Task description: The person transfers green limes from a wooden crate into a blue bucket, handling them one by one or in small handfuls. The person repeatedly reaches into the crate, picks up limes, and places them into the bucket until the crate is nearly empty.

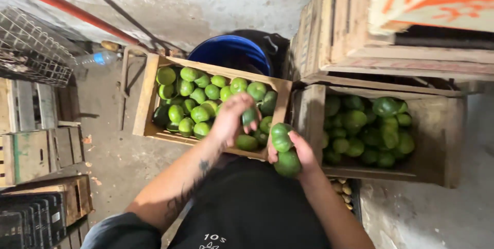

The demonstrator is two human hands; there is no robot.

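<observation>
My left hand (pixel 231 117) reaches over a wooden crate (pixel 145 94) full of green tomatoes and grips one green tomato (pixel 249 115) between its fingers. My right hand (pixel 301 151) is held close to my body in front of the crates. It holds two green tomatoes, one (pixel 281 136) above the other (pixel 287 164). A second wooden crate (pixel 447 141) of green tomatoes stands to the right, under stacked crates.
A blue bucket (pixel 231 53) stands behind the left crate. Stacked wooden crates (pixel 360 27) rise at the upper right. More crates (pixel 31 151) and a wire basket (pixel 31 48) sit at the left. A plastic bottle (pixel 95 59) lies on the concrete floor.
</observation>
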